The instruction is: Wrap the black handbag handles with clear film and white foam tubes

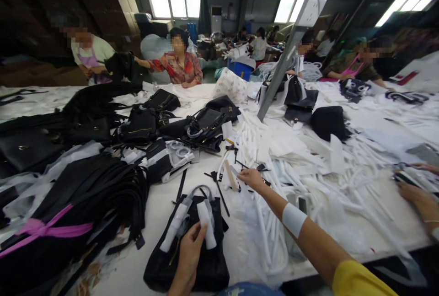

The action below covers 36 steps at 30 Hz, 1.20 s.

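A black handbag (187,266) lies flat on the white-covered table in front of me. Its clear-covered handles are wrapped with two white foam or paper sleeves, one on the left (175,227) and one on the right (206,225). My left hand (192,248) is over the bag, thumb and fingers closed at the right white sleeve. Farther forward, my right hand (252,178) reaches out with its fingertips pinched beside a beige strip (230,174). Whatever those fingertips hold is too small to name. A white band circles my right forearm.
Bundled black straps (113,195) tied with a pink ribbon (44,228) are piled at left. Several black bags (140,124) lie beyond. White tubes (272,236) and sheets cover the right side. A slanted metal post (286,65) rises mid-table. Co-workers are opposite; another person's hands (416,200) work at right.
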### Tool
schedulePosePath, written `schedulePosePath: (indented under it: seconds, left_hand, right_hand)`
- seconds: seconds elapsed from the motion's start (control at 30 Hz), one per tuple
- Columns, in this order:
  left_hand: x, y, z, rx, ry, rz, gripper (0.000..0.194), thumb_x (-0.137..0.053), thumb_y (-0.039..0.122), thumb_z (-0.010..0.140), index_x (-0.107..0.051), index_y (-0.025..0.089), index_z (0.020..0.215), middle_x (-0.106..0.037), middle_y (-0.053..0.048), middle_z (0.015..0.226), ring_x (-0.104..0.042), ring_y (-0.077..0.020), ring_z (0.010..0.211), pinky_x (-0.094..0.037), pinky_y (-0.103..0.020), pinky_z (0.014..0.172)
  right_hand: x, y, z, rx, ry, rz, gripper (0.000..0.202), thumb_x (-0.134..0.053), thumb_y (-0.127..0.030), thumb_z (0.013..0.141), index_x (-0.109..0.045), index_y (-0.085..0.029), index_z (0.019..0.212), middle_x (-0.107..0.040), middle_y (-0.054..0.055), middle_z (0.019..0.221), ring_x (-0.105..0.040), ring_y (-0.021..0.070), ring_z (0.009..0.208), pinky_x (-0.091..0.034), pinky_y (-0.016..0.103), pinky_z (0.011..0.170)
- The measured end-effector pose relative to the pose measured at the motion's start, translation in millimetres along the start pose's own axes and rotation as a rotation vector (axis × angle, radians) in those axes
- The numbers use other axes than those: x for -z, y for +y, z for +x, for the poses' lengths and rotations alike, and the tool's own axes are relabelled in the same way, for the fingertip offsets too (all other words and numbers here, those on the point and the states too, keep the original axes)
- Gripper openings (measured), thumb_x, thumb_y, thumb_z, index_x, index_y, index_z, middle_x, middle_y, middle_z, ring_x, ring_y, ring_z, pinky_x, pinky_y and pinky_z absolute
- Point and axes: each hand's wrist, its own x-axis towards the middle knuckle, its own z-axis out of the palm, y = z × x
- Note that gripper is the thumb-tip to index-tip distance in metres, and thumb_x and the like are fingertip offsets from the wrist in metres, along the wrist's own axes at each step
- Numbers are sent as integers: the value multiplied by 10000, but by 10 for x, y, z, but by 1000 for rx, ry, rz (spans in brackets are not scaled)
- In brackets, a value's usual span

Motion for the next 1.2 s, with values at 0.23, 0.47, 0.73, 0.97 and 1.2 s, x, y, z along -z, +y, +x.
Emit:
schedulePosePath:
  seconds: [0.23,0.47,0.73,0.97,1.2]
  left_hand:
    - [-19,55,-19,21,-28,35,459,-716,460,696,-699,145,1028,-706,-97,1081,-606,-265,1086,-449,-337,960]
    - [-14,65,-22,15,-56,3,460,-715,459,698,-698,135,1025,-713,-98,1056,-617,-262,1055,-445,-350,961]
    - [-23,41,-20,-7,-82,-1,464,-697,456,716,-695,113,1027,-713,-117,1041,-622,-269,1024,-461,-361,924]
    - [-16,73,-61,-44,-95,-35,466,-689,465,719,-697,110,1022,-707,-127,1059,-619,-264,1030,-449,-359,935]
    - [16,12,-37,-30,-106,-44,489,-688,458,724,-682,98,1054,-696,-134,1087,-609,-272,1055,-416,-386,975]
  right_hand:
    - [-16,56,-373,-69,155,-20,251,-636,-409,713,-706,-171,668,-672,21,556,-625,156,535,-397,222,511]
    - [-269,-27,-671,15,74,382,319,-511,-359,820,-653,-156,1021,-725,60,837,-685,183,708,-518,273,636]
    - [-710,-309,-1352,284,-33,276,323,-481,-317,892,-644,-267,1167,-685,58,996,-618,205,949,-481,348,871]
    - [-943,-355,-1638,277,-203,368,343,-487,-315,891,-624,-262,1201,-669,55,1002,-596,194,966,-450,341,897]
    - [-738,-271,-1535,-2,-206,416,279,-633,-338,738,-737,-160,926,-730,40,797,-649,202,749,-478,279,712]
